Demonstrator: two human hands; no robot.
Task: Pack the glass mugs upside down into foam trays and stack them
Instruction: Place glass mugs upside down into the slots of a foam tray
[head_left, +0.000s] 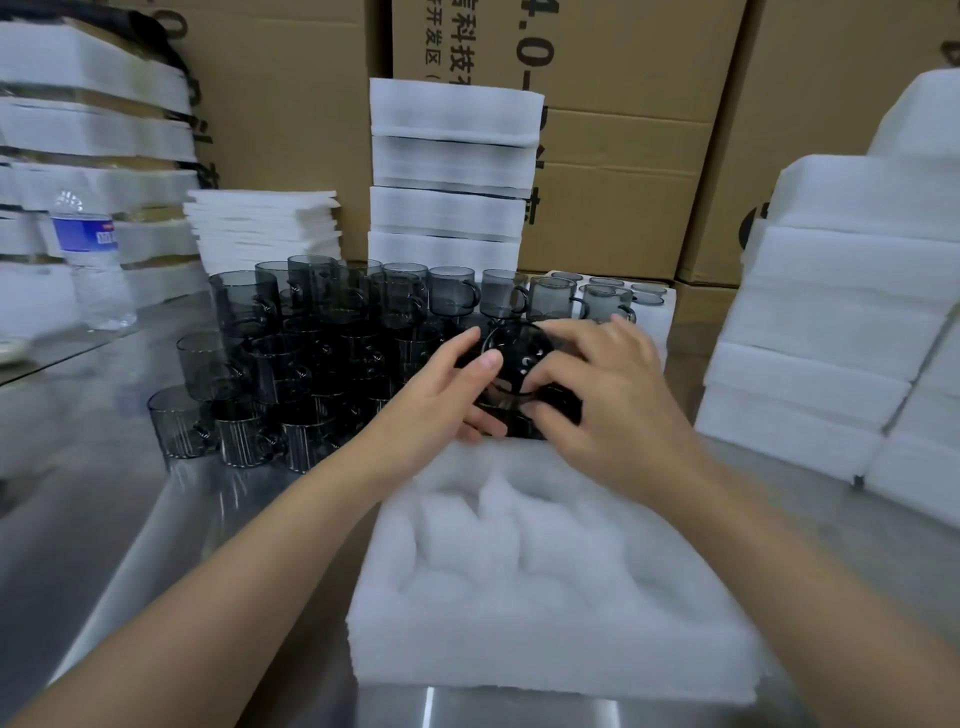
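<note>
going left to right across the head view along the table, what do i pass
water bottle → loose glass mugs → left hand → held mug, gripped by both hands → right hand → stacked foam trays at the right edge

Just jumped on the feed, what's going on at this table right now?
A person is packing glassware. The left hand and right hand both grip a smoky grey glass mug over the far edge of the white foam tray, whose near pockets hold nothing yet. Many loose mugs stand upright on the steel table to the left, and stacked foam trays rise behind.
</note>
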